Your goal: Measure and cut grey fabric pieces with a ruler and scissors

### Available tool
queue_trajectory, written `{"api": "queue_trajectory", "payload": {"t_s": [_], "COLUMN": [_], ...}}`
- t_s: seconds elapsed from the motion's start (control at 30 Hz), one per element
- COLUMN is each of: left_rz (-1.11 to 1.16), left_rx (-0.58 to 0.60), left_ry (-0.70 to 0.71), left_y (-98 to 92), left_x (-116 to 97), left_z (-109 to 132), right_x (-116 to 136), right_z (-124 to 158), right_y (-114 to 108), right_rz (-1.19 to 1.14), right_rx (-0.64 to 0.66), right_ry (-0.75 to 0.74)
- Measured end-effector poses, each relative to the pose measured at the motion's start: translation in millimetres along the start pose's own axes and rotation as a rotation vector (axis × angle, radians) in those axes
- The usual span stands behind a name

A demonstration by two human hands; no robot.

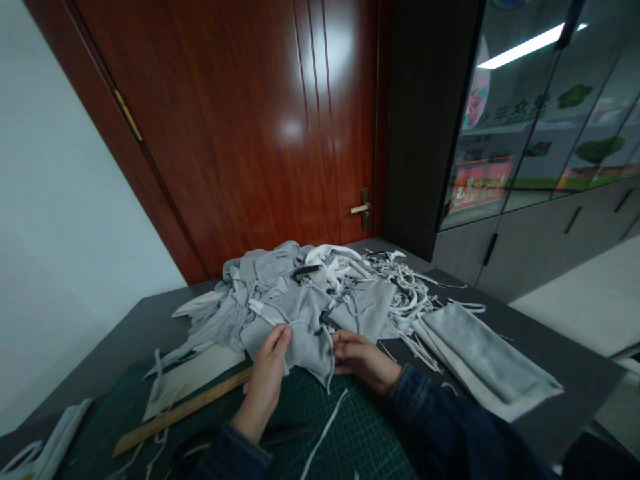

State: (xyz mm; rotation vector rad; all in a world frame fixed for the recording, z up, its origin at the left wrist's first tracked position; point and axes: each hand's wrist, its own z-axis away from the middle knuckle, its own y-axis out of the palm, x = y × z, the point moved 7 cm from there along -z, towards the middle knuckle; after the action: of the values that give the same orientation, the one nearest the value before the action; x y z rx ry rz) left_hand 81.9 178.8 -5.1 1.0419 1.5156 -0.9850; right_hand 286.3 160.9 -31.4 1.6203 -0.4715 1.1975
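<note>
My left hand [270, 373] pinches the near edge of a grey cloth piece [305, 353], and my right hand [360, 360] holds its right edge, the cloth hanging between them over a green cutting mat [345, 427]. Behind them lies a heap of grey fabric scraps [265, 287], with a tangle of white and grey strips [400, 300] to its right. Right of my right hand sits a stack of folded grey and cream fabric [485, 360]. A wooden ruler [180, 413] lies on the mat left of my left hand, and a loose white strip [324, 433] lies below the cloth.
The dark grey table [150, 320] carries everything, with a pale sheet [195, 380] on the mat and more fabric [50, 440] at the lower left. Beyond the far edge stand a wooden door [240, 120] and a glass-fronted cabinet [530, 120].
</note>
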Motion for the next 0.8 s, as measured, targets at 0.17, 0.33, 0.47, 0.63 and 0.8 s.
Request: {"api": "queue_trajectory", "payload": {"t_s": [0.17, 0.33, 0.47, 0.63, 0.8], "left_rz": [-0.132, -0.182, -0.059, 0.277, 0.279], "left_rx": [0.458, 0.596, 0.348, 0.362, 0.505], "left_ry": [0.072, 0.084, -0.029, -0.401, -0.432], "left_y": [35.9, 47.6, 31.6, 34.3, 46.6], "left_x": [-30, -35, -24, 4, 8], "left_z": [25, 34, 21, 28, 38], "right_x": [-5, -8, -5, 6, 13], "right_z": [5, 1, -2, -4, -6], "right_y": [9, 17, 13, -8, -17], "right_rz": [0.031, 0.134, 0.141, 0.090, 0.116], "right_rx": [0.155, 0.179, 0.060, -0.192, -0.264], "right_ry": [0.100, -0.010, -0.069, -0.160, -0.222]}}
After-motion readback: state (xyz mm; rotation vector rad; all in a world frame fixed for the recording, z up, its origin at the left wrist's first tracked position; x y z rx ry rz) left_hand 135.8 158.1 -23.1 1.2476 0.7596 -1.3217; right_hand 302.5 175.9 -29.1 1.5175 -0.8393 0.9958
